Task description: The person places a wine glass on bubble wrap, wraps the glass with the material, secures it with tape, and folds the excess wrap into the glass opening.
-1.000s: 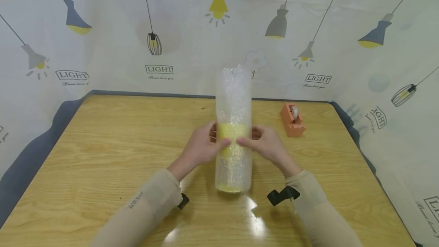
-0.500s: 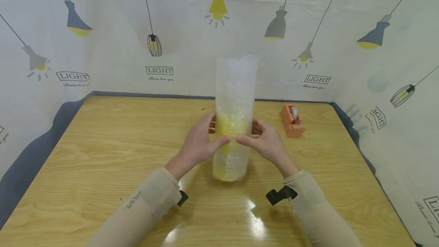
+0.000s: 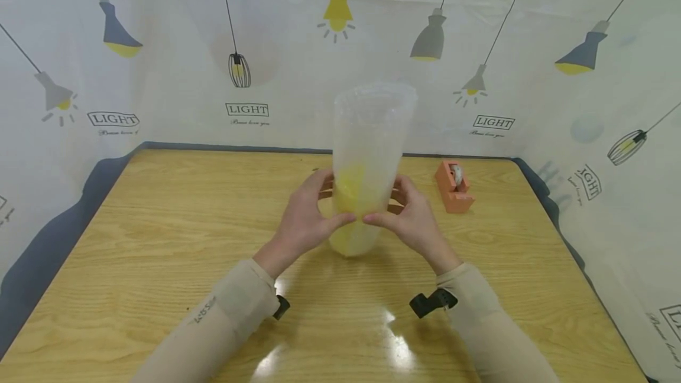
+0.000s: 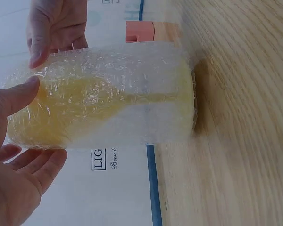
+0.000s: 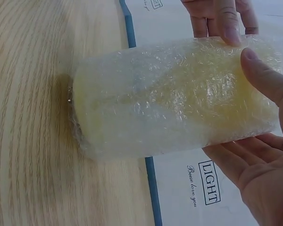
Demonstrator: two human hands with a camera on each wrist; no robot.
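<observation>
A yellow stemmed goblet shows through a roll of clear bubble wrap wound around it. In both wrist views its bowl, thin stem and foot can be made out. My left hand grips the roll from the left, thumb across the front and fingers round the side. From the right, my right hand holds it in the same way, the two thumb tips close together. The roll stands nearly upright, its wide upper end facing up and rising past the goblet. Its foot end sits close over the wooden table.
An orange tape dispenser with a roll of tape stands at the back right of the table. Behind the table's dark-edged rim hangs a pale cloth printed with lamps. Black straps circle the wrists.
The wrapped goblet has tilted in my hands: its bottom has swung away from me, and its upper end has come nearer, showing the rim of the wrap. Both hands keep their hold.
</observation>
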